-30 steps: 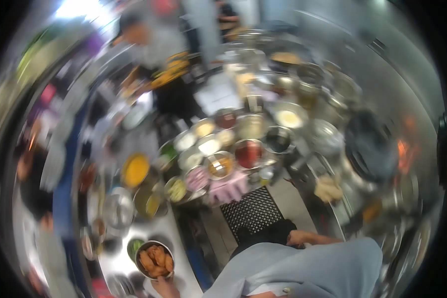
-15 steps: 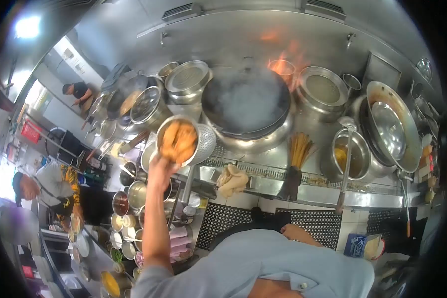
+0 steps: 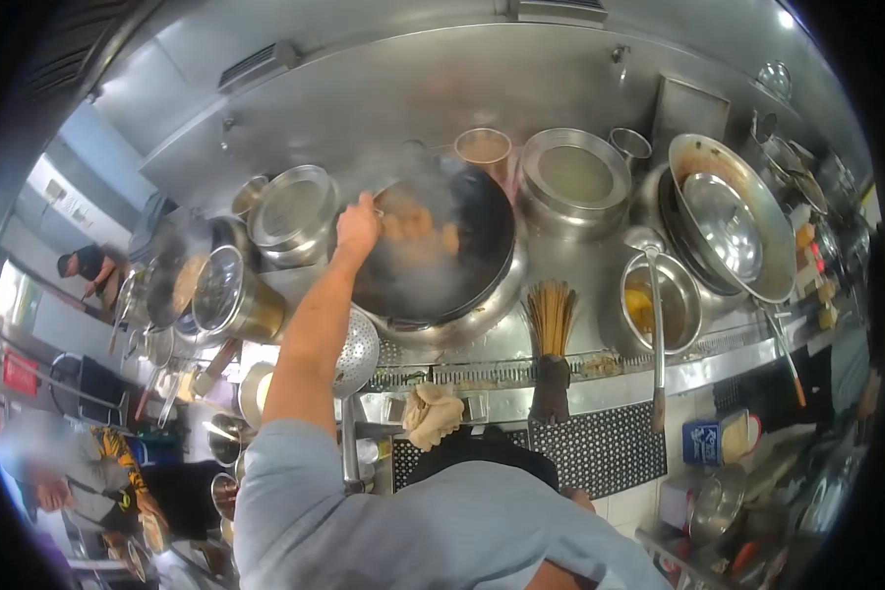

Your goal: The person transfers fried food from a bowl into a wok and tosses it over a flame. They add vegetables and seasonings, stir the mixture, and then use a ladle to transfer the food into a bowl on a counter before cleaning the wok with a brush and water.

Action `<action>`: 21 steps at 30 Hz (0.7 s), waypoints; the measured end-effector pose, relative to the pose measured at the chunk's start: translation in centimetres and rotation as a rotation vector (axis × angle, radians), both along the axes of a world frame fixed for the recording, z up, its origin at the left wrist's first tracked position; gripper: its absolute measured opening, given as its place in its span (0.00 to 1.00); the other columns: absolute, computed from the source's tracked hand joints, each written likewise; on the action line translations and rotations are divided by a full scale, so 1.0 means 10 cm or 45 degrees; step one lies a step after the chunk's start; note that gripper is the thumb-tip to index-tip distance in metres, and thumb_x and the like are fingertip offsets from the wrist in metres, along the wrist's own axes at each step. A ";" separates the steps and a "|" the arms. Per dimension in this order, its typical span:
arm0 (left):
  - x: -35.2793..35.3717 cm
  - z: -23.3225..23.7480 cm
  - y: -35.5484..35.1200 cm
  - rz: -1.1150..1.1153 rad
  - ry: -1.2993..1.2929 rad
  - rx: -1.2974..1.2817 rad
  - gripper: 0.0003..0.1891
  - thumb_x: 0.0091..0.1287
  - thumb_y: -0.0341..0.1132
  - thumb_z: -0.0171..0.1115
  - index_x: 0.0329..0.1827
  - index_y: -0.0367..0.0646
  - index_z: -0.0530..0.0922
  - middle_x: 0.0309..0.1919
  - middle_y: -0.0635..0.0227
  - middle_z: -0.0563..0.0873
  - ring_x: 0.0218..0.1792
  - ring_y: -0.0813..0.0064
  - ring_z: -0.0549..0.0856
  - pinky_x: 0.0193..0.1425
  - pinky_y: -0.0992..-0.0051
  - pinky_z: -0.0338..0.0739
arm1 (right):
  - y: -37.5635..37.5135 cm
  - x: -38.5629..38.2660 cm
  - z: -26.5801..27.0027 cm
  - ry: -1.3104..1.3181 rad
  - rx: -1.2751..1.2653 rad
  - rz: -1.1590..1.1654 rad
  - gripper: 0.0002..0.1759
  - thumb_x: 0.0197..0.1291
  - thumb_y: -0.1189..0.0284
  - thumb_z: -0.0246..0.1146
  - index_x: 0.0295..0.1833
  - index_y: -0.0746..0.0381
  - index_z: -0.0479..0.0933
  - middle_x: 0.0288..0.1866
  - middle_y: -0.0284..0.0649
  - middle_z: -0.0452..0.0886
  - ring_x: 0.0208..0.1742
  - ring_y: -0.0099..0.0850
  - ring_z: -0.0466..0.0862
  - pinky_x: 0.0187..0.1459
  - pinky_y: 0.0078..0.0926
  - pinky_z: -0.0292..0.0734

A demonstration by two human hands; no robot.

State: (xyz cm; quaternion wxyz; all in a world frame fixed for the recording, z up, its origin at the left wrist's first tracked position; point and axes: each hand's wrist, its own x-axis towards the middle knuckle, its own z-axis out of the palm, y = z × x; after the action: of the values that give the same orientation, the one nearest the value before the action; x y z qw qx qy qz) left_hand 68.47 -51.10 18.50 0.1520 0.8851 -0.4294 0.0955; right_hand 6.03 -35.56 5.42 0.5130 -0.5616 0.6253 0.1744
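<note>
My left hand (image 3: 359,226) is closed at the left rim of the large black wok (image 3: 482,226), gripping a metal bowl (image 3: 383,197) tipped over it and partly hidden by steam. Golden-brown pieces of food (image 3: 410,226) show through the steam, at the bowl's mouth and over the wok. Only a small part of my right hand (image 3: 578,500) shows low beside my shirt; its fingers are hidden.
A perforated ladle (image 3: 357,354), a folded cloth (image 3: 432,415) and a bamboo brush (image 3: 552,324) lie along the front edge. On the right are a pot with a ladle (image 3: 639,305) and a large tilted pan (image 3: 777,226). Two people (image 3: 93,270) (image 3: 88,472) stand at left.
My left hand has moved up and forward with the bowl, from in front of the wok to its left rim, and has tipped it. The view has shifted right.
</note>
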 end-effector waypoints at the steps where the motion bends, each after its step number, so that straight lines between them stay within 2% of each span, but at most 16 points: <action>1: 0.09 -0.04 -0.08 -0.016 -0.069 -0.048 0.09 0.65 0.33 0.51 0.46 0.43 0.71 0.38 0.41 0.83 0.39 0.39 0.83 0.44 0.46 0.77 | 0.07 0.05 0.03 -0.022 0.001 -0.058 0.30 0.47 0.57 0.69 0.52 0.67 0.79 0.49 0.51 0.82 0.53 0.41 0.82 0.53 0.35 0.75; 4: 0.20 0.14 -0.16 -0.132 -0.137 -0.076 0.09 0.65 0.33 0.52 0.47 0.45 0.71 0.40 0.44 0.82 0.38 0.40 0.84 0.42 0.47 0.78 | 0.26 0.21 0.13 -0.071 0.000 -0.196 0.30 0.47 0.57 0.70 0.52 0.66 0.78 0.48 0.49 0.83 0.52 0.39 0.83 0.52 0.34 0.74; 7: 0.16 0.53 -0.13 -0.251 -0.246 -0.281 0.08 0.65 0.32 0.53 0.47 0.45 0.72 0.43 0.48 0.81 0.37 0.42 0.84 0.41 0.48 0.79 | 0.39 0.38 0.16 -0.066 0.000 -0.255 0.30 0.47 0.56 0.70 0.50 0.66 0.79 0.45 0.45 0.84 0.49 0.36 0.83 0.50 0.34 0.74; 8: 0.18 0.62 -0.14 -0.280 -0.298 -0.352 0.08 0.65 0.32 0.53 0.46 0.45 0.72 0.43 0.50 0.81 0.37 0.43 0.84 0.41 0.48 0.79 | 0.53 0.28 -0.27 0.005 -0.059 -0.208 0.29 0.46 0.56 0.70 0.50 0.66 0.80 0.43 0.45 0.84 0.48 0.35 0.83 0.50 0.33 0.74; 10: 0.25 0.73 -0.18 -0.332 -0.411 -0.505 0.08 0.65 0.32 0.53 0.45 0.46 0.73 0.44 0.53 0.81 0.36 0.45 0.85 0.40 0.48 0.80 | 0.56 0.33 -0.33 0.060 -0.021 -0.131 0.30 0.50 0.54 0.67 0.54 0.64 0.78 0.48 0.47 0.82 0.53 0.38 0.81 0.54 0.34 0.72; 11: 0.31 0.69 -0.21 -0.329 -0.403 -0.512 0.11 0.63 0.32 0.56 0.49 0.45 0.74 0.50 0.51 0.79 0.41 0.47 0.83 0.42 0.52 0.79 | 0.48 0.53 0.05 0.044 0.081 -0.104 0.31 0.54 0.53 0.63 0.59 0.62 0.75 0.53 0.49 0.81 0.58 0.41 0.79 0.59 0.36 0.70; 13: 0.37 0.32 -0.30 -0.321 -0.487 -0.426 0.10 0.63 0.31 0.55 0.48 0.45 0.75 0.51 0.51 0.77 0.47 0.49 0.82 0.43 0.55 0.81 | 0.45 0.67 0.18 0.073 0.149 -0.088 0.30 0.55 0.53 0.62 0.58 0.62 0.76 0.54 0.51 0.81 0.59 0.44 0.79 0.59 0.36 0.70; 14: 0.41 0.02 -0.35 -0.319 -0.526 -0.386 0.10 0.63 0.30 0.54 0.47 0.45 0.76 0.52 0.50 0.77 0.50 0.49 0.81 0.44 0.57 0.82 | 0.49 0.64 0.05 0.120 0.115 -0.099 0.29 0.52 0.54 0.65 0.53 0.64 0.79 0.49 0.52 0.83 0.54 0.44 0.82 0.55 0.36 0.73; 15: 0.56 -0.54 -0.42 -0.354 -0.452 -0.156 0.11 0.63 0.30 0.54 0.48 0.46 0.76 0.52 0.49 0.76 0.51 0.49 0.80 0.46 0.57 0.81 | 0.56 0.60 -0.07 0.165 0.084 -0.111 0.27 0.49 0.55 0.67 0.48 0.65 0.81 0.44 0.52 0.85 0.50 0.44 0.84 0.51 0.35 0.75; 16: 0.68 -0.97 -0.44 -0.387 -0.376 0.080 0.12 0.63 0.30 0.54 0.49 0.46 0.76 0.53 0.48 0.75 0.53 0.49 0.78 0.47 0.57 0.81 | 0.64 0.55 -0.17 0.170 0.070 -0.114 0.26 0.50 0.56 0.66 0.48 0.66 0.82 0.43 0.52 0.85 0.49 0.44 0.84 0.50 0.35 0.76; 18: 0.70 -0.93 -0.47 -0.323 -0.199 -0.001 0.11 0.63 0.30 0.54 0.48 0.44 0.76 0.51 0.47 0.75 0.50 0.48 0.79 0.47 0.55 0.80 | 0.63 0.41 -0.27 0.190 0.017 -0.106 0.24 0.51 0.57 0.64 0.46 0.66 0.82 0.42 0.52 0.85 0.46 0.45 0.85 0.49 0.36 0.76; 21: 0.68 -0.48 -0.39 -0.312 -0.083 -0.258 0.10 0.63 0.30 0.55 0.47 0.41 0.74 0.48 0.46 0.76 0.44 0.44 0.80 0.46 0.52 0.79 | 0.54 0.66 0.13 0.288 -0.056 0.033 0.20 0.53 0.60 0.63 0.41 0.67 0.82 0.38 0.56 0.84 0.45 0.49 0.84 0.48 0.39 0.78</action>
State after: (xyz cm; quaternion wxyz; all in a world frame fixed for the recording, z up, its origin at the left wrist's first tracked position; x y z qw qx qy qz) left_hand 75.25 -54.99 13.75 0.2370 0.8026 -0.5272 0.1476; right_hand 12.64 -30.21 6.71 0.4243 -0.5575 0.6756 0.2295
